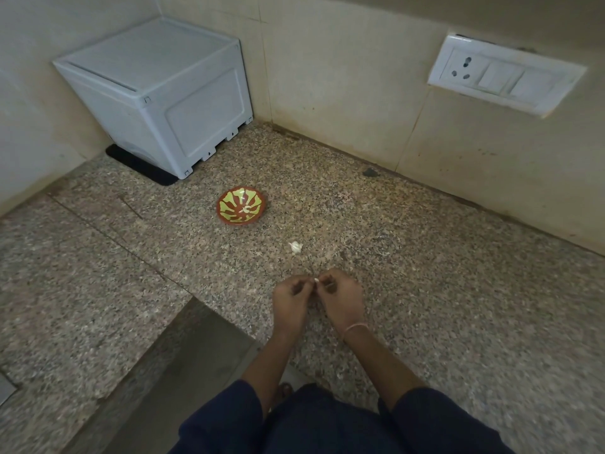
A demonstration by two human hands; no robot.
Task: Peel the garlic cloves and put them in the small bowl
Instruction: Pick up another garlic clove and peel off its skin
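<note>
Garlic clove [316,280] pinched between left hand [290,299] and right hand [343,298], seemingly half-peeled, small bowl [241,207] well apart, counter edge near.

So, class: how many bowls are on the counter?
1. The small bowl, brown with a green pattern, sits on the granite counter in front of the grey box, beyond both hands. None seems hidden.

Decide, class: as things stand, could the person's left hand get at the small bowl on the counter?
Probably yes: bare counter lies between the left hand and the small bowl, though both hands are pinching a garlic clove.
</note>
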